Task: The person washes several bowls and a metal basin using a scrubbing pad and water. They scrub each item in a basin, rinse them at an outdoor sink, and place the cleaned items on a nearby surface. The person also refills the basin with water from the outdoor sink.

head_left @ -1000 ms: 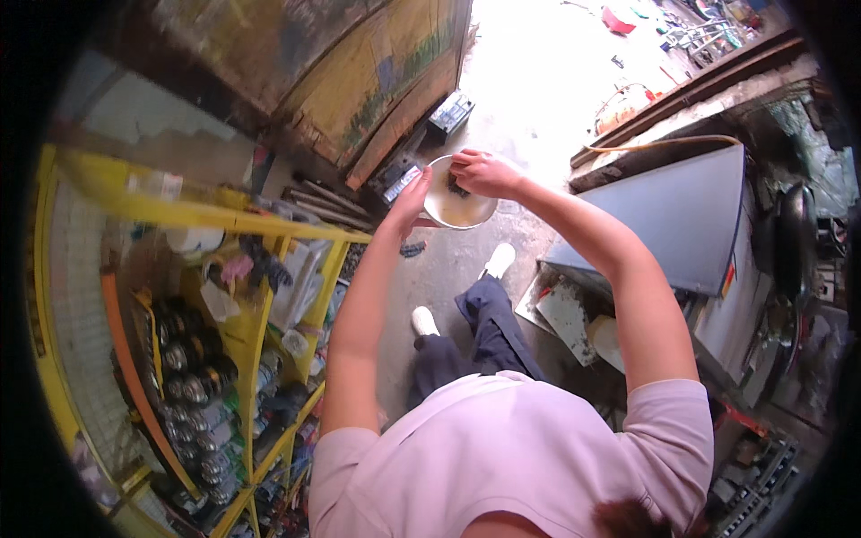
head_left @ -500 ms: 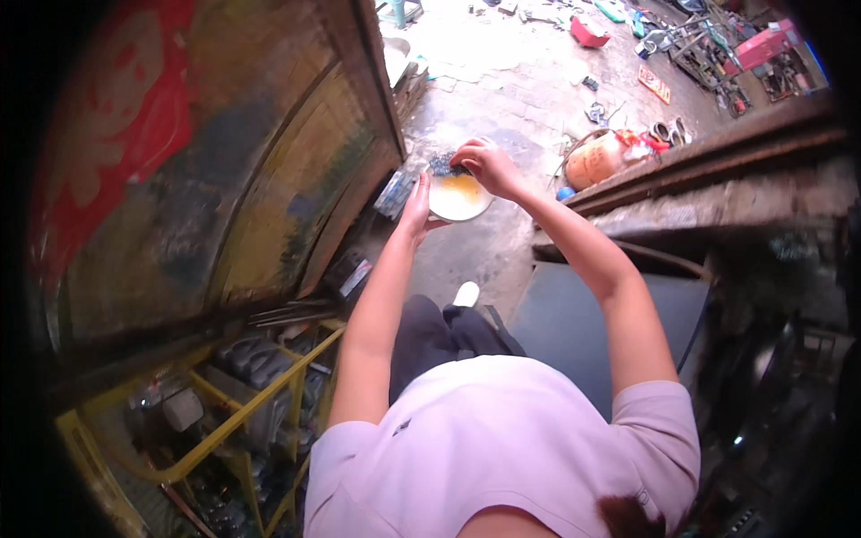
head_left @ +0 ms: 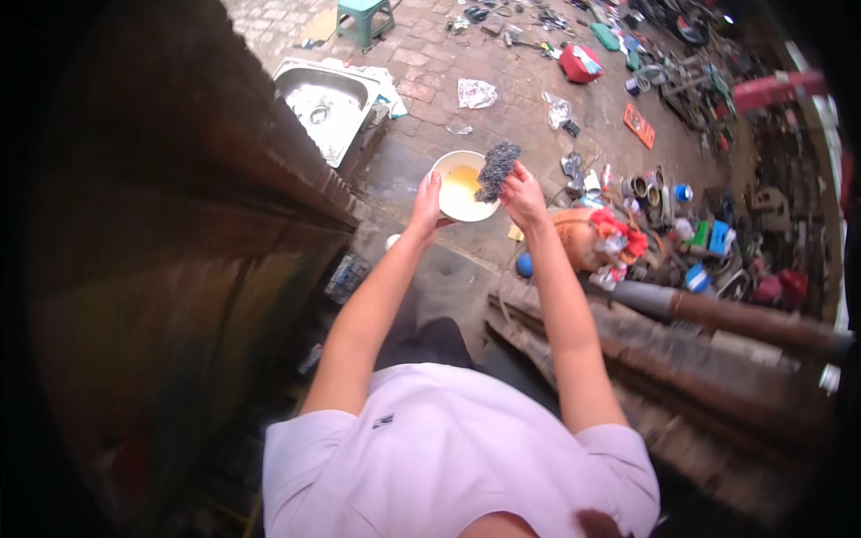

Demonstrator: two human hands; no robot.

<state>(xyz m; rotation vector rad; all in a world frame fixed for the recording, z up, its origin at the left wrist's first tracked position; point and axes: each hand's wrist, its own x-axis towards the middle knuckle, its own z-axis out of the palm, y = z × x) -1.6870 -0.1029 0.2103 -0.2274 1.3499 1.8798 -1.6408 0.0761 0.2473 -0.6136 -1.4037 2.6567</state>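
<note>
A white bowl (head_left: 473, 212) with yellowish liquid in its bottom is held out in front of me. My left hand (head_left: 427, 204) grips it from the left side, thumb at the rim and fingers mostly hidden beneath. Pinched in my right hand (head_left: 522, 195) is a dark grey scouring pad (head_left: 499, 170) of curly mesh. The pad hangs at the bowl's right rim and overlaps it; whether it touches the rim I cannot tell.
A metal sink (head_left: 330, 100) stands ahead on the left, past a dark door edge (head_left: 305, 179). Beyond it is a green stool (head_left: 364, 20). To the right lie an orange rounded container (head_left: 574, 235), a blue ball (head_left: 525, 264), a pipe (head_left: 700, 309) and scattered clutter on the brick floor.
I have moved forward through the doorway, and the sink and yard now show fully. My right hand with the scouring pad has shifted from the bowl's far edge to its right side.
</note>
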